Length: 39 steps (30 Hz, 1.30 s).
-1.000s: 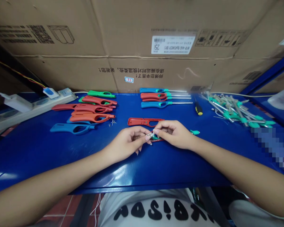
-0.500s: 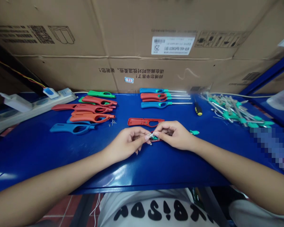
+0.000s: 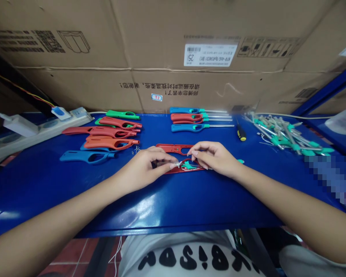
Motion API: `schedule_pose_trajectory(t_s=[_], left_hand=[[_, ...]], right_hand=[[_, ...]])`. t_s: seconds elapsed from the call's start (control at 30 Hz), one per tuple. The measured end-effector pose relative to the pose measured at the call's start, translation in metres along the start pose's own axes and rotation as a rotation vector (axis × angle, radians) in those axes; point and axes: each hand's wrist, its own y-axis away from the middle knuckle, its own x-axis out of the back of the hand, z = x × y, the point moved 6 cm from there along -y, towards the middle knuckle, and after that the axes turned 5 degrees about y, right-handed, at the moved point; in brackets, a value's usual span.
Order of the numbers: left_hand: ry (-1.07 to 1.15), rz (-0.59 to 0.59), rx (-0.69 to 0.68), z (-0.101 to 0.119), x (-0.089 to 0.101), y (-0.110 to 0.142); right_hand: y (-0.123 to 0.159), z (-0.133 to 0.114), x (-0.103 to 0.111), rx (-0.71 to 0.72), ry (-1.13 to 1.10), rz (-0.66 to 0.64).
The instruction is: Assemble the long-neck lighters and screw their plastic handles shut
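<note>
My left hand (image 3: 151, 165) pinches a small whitish part (image 3: 178, 164) between thumb and fingers, over the left portion of an opened red lighter shell half (image 3: 173, 171). In that half lie a green trigger piece (image 3: 189, 166) and a thin white wire (image 3: 187, 169). Over its right end, my right hand (image 3: 215, 158) is closed with thumb and index fingertips together; whatever is between them is too small to make out. A green tip (image 3: 240, 161) shows just beyond that hand. The matching red shell half (image 3: 173, 149) lies right behind, partly covered by my right fingers.
Several coloured lighter shells (image 3: 112, 132) are stacked at left, with tiny screws (image 3: 136, 149) beside them. Assembled long lighters (image 3: 187, 127) lie at the back. A screwdriver (image 3: 241, 133) and a pile of metal lighter tubes (image 3: 288, 134) are at right. A power strip (image 3: 52, 125) borders the left.
My hands have moved apart. The left has shifted left with the whitish part; the right has let go of it and moved slightly up, uncovering the green trigger piece.
</note>
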Motion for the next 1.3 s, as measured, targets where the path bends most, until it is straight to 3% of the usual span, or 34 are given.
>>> schedule_pose_trajectory(t_s=[0.17,0.33,0.47,0.67,0.87,1.1,1.2,1.3], left_hand=[[-0.017,-0.029,0.043,0.000,-0.002,0.001],[-0.161,-0.055,-0.055,0.003,-0.003,0.000],[-0.247,-0.076,-0.143,0.005,-0.005,0.001],[-0.271,-0.092,-0.091,0.002,-0.009,0.004],[-0.311,-0.097,-0.152,0.007,-0.009,0.007],[-0.329,-0.122,-0.130,0.009,-0.006,0.008],[-0.329,-0.128,-0.112,0.009,-0.006,0.007],[-0.315,-0.137,-0.103,0.008,-0.006,0.007]], right_hand=[[0.003,-0.001,-0.001,0.090,0.103,0.013],[0.009,-0.010,-0.004,0.243,0.222,-0.025],[0.008,-0.009,-0.004,0.232,0.227,-0.030],[0.009,-0.009,-0.007,0.249,0.249,-0.052],[0.009,-0.008,-0.007,0.243,0.255,-0.053],[0.009,-0.010,-0.007,0.258,0.303,-0.043],[0.013,-0.015,-0.010,0.332,0.386,-0.056],[0.020,-0.024,-0.017,0.511,0.497,-0.125]])
